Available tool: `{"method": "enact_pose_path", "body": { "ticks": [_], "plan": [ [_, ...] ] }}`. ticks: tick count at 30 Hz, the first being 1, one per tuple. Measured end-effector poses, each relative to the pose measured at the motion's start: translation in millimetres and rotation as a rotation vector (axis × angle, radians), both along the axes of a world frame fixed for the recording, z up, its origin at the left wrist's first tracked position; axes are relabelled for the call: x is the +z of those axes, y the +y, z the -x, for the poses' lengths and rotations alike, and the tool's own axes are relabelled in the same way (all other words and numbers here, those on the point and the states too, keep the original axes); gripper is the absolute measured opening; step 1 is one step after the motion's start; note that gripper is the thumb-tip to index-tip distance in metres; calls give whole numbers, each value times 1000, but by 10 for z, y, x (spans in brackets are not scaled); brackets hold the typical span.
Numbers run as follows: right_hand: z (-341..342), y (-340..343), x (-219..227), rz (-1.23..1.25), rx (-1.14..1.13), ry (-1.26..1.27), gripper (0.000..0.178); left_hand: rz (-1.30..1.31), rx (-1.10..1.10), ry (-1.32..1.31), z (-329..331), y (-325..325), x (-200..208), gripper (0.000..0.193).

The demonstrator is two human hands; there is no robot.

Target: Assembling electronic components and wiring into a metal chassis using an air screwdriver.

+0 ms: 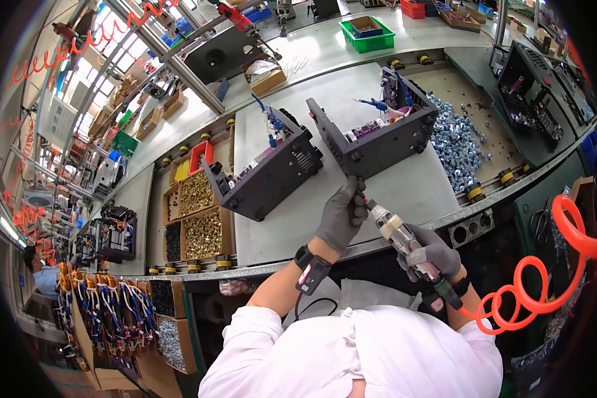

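In a grey glove, my right hand [434, 255] is wrapped round an air screwdriver [393, 229], tilted with its bit up and to the left. A coiled orange air hose [528, 278] runs from its rear end. My left hand [341, 215], also gloved, is closed in a pinch beside the bit tip; what its fingers hold is too small to tell. Just beyond my left hand stands a dark metal housing [393, 147] with blue wires and circuit boards inside. A second such housing [272, 174] is to its left on the white work surface [298, 229].
At the left, a divided box [227, 232] contains brass-coloured and black fasteners. Silvery-blue fasteners [454, 142] lie heaped at the right, near another dark housing [527, 96]. A metal rail [371, 247] edges the bench. Wire harnesses [116, 312] hang at lower left. A green bin [368, 41] stands at the back.
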State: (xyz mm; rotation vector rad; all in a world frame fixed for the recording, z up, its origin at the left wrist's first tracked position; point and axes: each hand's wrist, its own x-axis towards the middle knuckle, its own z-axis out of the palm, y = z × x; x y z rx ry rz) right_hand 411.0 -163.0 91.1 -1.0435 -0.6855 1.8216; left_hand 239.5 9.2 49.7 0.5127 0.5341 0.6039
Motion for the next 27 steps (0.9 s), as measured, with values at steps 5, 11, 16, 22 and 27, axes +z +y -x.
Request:
{"method": "enact_pose_path", "body": {
  "ticks": [5, 11, 16, 22, 27],
  "plan": [
    [-2, -3, -1, -5, 15, 12, 67, -24, -14, 10, 44, 6, 15, 27],
    [9, -5, -60, 34, -26, 83, 70, -77, -83, 103, 93, 41, 75, 24],
    [5, -29, -73, -21, -56, -116, 68, -62, -215, 48, 87, 105, 105, 24],
    [-119, 64, -231, -7, -344, -225, 66, 158, -45, 77, 40, -47, -92, 35],
    [-239, 136, -355, -7, -392, -219, 61, 133, 5, 135, 228, 39, -197, 31]
  ]
}}
